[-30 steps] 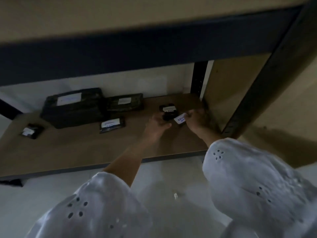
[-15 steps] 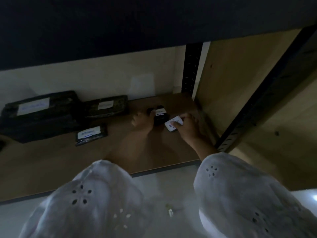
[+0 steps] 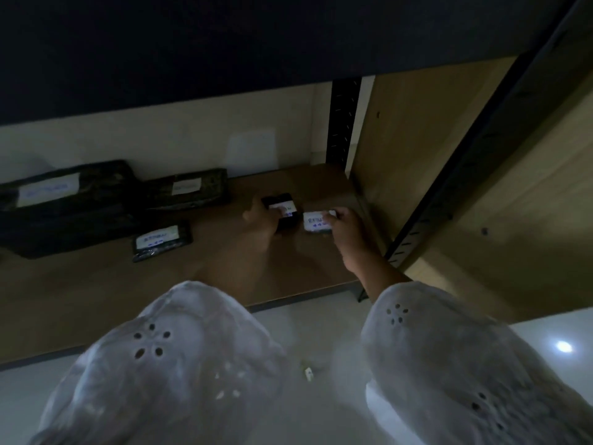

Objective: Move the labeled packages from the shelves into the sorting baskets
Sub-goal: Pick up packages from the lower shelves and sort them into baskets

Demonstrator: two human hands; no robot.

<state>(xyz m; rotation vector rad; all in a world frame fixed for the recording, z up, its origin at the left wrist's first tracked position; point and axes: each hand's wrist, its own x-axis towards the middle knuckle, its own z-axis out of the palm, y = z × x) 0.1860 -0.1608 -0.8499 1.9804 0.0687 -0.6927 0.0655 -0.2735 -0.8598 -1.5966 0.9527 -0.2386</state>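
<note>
Two small black packages with white labels lie at the right end of a low wooden shelf (image 3: 96,284). My left hand (image 3: 261,224) grips one small black package (image 3: 282,208). My right hand (image 3: 345,229) holds the other small package (image 3: 316,221) by its right edge, label up. Further left sit a flat labeled package (image 3: 162,240), a long dark package (image 3: 192,189) against the wall, and a big dark package (image 3: 64,200). The scene is dim and no basket is in view.
A dark shelf board (image 3: 224,43) hangs low overhead. Black perforated uprights stand at the back (image 3: 341,123) and at the front right (image 3: 449,194). A wooden side panel (image 3: 417,139) closes the right side. My white sleeves fill the foreground above a pale floor (image 3: 321,348).
My view has dropped lower and closer under the upper shelf. My left hand has closed on the black package, and my right hand has drawn its package slightly to the right.
</note>
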